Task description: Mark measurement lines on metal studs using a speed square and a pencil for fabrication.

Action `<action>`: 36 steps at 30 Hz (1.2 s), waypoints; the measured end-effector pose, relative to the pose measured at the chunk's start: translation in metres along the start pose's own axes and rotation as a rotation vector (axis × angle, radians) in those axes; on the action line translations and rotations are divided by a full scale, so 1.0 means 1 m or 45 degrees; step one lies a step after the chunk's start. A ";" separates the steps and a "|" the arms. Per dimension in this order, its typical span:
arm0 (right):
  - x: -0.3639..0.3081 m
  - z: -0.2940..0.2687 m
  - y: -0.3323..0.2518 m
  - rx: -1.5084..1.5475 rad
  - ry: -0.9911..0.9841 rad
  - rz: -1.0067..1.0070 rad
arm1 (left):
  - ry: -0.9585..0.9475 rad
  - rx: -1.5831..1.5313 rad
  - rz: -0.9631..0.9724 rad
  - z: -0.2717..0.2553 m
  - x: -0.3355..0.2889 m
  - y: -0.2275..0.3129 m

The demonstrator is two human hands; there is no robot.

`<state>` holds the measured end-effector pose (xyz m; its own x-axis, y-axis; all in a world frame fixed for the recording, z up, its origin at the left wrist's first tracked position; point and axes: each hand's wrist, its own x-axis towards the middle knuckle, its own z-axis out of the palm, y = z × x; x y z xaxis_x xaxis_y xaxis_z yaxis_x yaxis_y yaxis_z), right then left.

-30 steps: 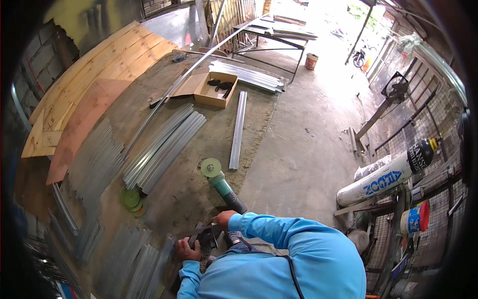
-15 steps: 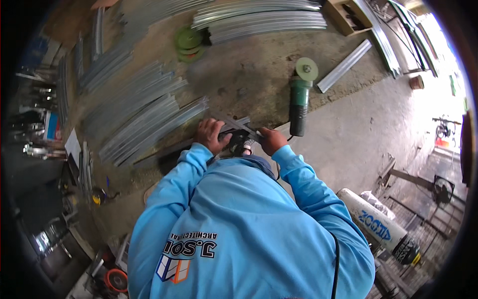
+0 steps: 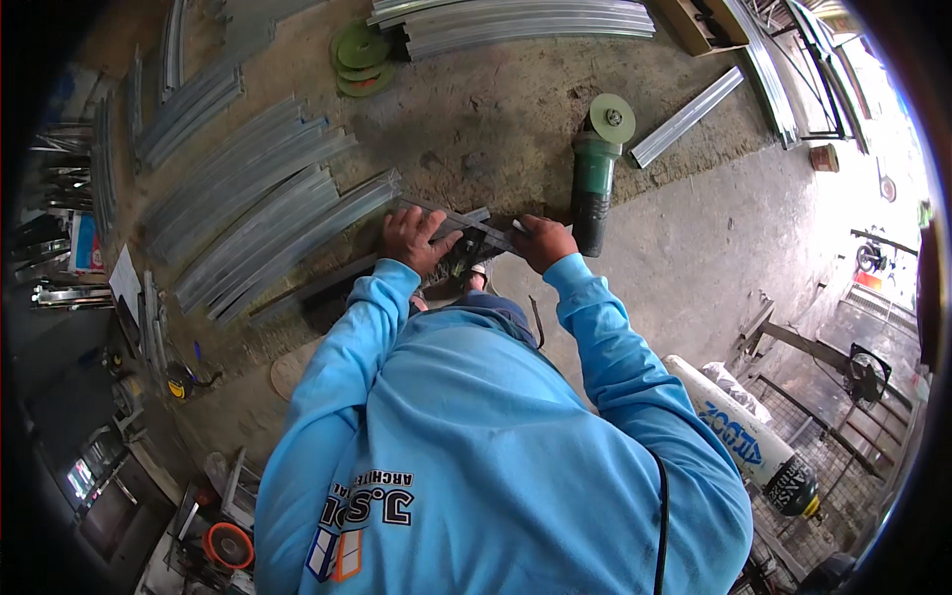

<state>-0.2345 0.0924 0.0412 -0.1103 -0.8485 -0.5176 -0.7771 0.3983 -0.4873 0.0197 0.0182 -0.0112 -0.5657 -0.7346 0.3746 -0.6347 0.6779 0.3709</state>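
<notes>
The step in hand looks like steadying a flat metal bar (image 3: 484, 229), straight ahead at twelve o'clock; the next move seems to call for a firm, even hold. The right hand (image 3: 543, 244) is closed on the bar's four-o'clock end; the left hand (image 3: 413, 241) bends its fingers over the ten-o'clock end (whether it truly grips, I can't tell from here). I count one bar, one green grinder (image 3: 594, 177) at one o'clock, at least three loose discs (image 3: 363, 48) at eleven, and metal strips (image 3: 263, 243) at ten, too overlapped to number.
</notes>
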 end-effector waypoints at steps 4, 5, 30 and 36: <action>0.002 0.006 0.022 0.009 -0.050 -0.103 | 0.011 -0.048 -0.076 0.002 0.000 -0.004; 0.002 0.010 0.027 0.000 -0.111 -0.187 | 0.035 -0.102 -0.100 0.001 -0.002 -0.006; -0.016 0.015 0.031 -0.018 -0.322 -0.151 | -0.093 -0.045 0.012 -0.026 -0.022 -0.009; -0.014 0.010 0.018 -0.064 -0.122 -0.141 | -0.090 -0.036 0.025 -0.025 -0.023 -0.009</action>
<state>-0.2407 0.1145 0.0330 0.0360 -0.8482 -0.5285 -0.8116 0.2838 -0.5106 0.0517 0.0298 -0.0023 -0.6140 -0.7209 0.3213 -0.6089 0.6917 0.3884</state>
